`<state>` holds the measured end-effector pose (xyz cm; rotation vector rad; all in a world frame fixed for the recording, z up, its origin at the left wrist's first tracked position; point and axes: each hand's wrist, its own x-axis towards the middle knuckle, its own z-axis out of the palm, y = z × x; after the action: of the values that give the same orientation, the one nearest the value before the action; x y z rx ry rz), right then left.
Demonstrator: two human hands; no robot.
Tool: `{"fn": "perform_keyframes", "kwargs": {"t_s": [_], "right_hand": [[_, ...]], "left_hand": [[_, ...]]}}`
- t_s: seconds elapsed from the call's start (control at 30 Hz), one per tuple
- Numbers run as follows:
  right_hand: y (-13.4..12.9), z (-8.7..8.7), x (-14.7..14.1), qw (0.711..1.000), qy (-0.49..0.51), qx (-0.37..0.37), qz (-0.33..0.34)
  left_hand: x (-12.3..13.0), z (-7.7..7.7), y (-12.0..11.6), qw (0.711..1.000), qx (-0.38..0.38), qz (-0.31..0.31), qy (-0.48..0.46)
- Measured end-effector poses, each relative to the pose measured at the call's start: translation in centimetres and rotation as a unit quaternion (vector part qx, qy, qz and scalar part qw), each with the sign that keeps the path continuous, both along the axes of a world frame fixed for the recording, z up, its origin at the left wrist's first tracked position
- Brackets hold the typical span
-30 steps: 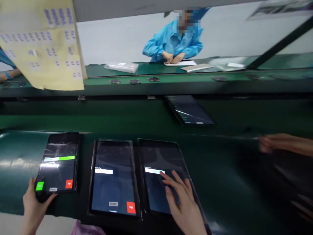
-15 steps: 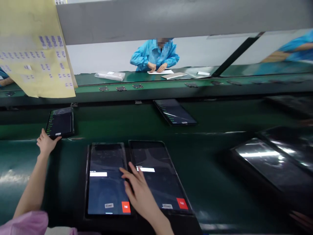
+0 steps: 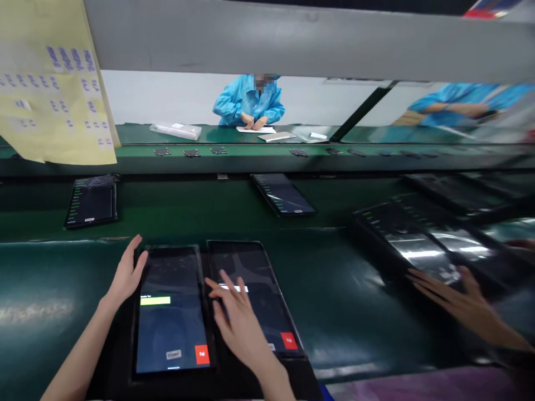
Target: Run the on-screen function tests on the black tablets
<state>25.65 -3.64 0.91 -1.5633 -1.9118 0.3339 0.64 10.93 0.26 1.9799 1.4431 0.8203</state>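
Two dark tablets lie side by side in front of me, the left tablet (image 3: 173,317) and the right tablet (image 3: 259,278). Both screens carry a red "Fail" square; the left one has a yellow-green bar, the right one a white bar partly covered by fingers. My left hand (image 3: 125,273), fingers apart and holding nothing, is at the upper left edge of the left tablet. Over the right tablet's left side hovers my right hand (image 3: 240,320), its fingers spread and nothing in them; whether a fingertip touches the glass is unclear.
Farther back lie a tablet at left (image 3: 92,200) and another in the middle (image 3: 282,194). At right, another person's hand (image 3: 468,306) is at blurred tablets (image 3: 418,245). A yellow sheet (image 3: 54,83) hangs upper left. Across the bench (image 3: 234,162), a person in blue (image 3: 251,103) handles white sheets.
My left hand has left the far left tablet and come right to the near left tablet. That tablet's white bar has turned yellow-green. Another person's hand has appeared at right. The view has shifted.
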Motion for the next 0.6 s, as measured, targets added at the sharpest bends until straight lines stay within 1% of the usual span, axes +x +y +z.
{"fn": "perform_keyframes", "kwargs": {"t_s": [0.07, 0.13, 0.23, 0.27, 0.33, 0.37, 0.4, 0.43, 0.47, 0.5, 0.53, 0.57, 0.6], "right_hand": [[-0.9, -0.9, 2.5, 0.999, -0.013, 0.003, -0.052], [-1.7, -2.1, 4.0, 0.997, -0.016, 0.004, -0.082], [-2.4, -3.8, 4.8, 0.996, -0.028, 0.006, -0.085], [-2.5, -4.0, 4.9, 0.996, -0.033, 0.005, -0.079], [-2.2, -4.0, 5.6, 0.997, -0.03, 0.002, -0.068], [-1.8, -3.7, 6.2, 0.997, -0.014, 0.004, -0.075], [-1.2, -3.3, 7.2, 0.995, 0.015, 0.002, -0.097], [-0.3, -2.9, 8.3, 0.99, 0.052, -0.006, -0.134], [0.9, -2.5, 9.6, 0.98, 0.09, -0.018, -0.179], [2.2, -2.3, 10.9, 0.964, 0.13, -0.041, -0.23], [3.7, -2.2, 12.3, 0.949, 0.151, -0.064, -0.269], [5.2, -2.2, 13.6, 0.939, 0.162, -0.08, -0.293], [6.7, -2.4, 14.7, 0.932, 0.174, -0.102, -0.301]], "left_hand": [[-0.1, -0.1, -2.1, 0.999, -0.029, -0.014, 0.001], [-0.3, -0.5, -3.9, 0.998, -0.059, -0.028, 0.012], [-0.4, -1.2, -5.7, 0.996, -0.077, -0.03, 0.034], [-0.5, -1.4, -5.9, 0.996, -0.073, -0.026, 0.042], [-0.4, -1.7, -6.1, 0.996, -0.058, -0.022, 0.058], [-0.4, -1.9, -6.1, 0.996, -0.049, -0.023, 0.066], [-0.4, -2.0, -6.0, 0.996, -0.041, -0.024, 0.074], [-0.3, -2.1, -5.9, 0.996, -0.035, -0.023, 0.081], [-0.3, -2.1, -5.9, 0.996, -0.03, -0.023, 0.084], [-0.4, -2.2, -5.8, 0.996, -0.028, -0.021, 0.085], [-0.4, -2.2, -5.8, 0.996, -0.028, -0.018, 0.083], [-0.4, -2.3, -5.8, 0.996, -0.028, -0.016, 0.08], [-0.5, -2.3, -5.9, 0.997, -0.028, -0.013, 0.076]]}}
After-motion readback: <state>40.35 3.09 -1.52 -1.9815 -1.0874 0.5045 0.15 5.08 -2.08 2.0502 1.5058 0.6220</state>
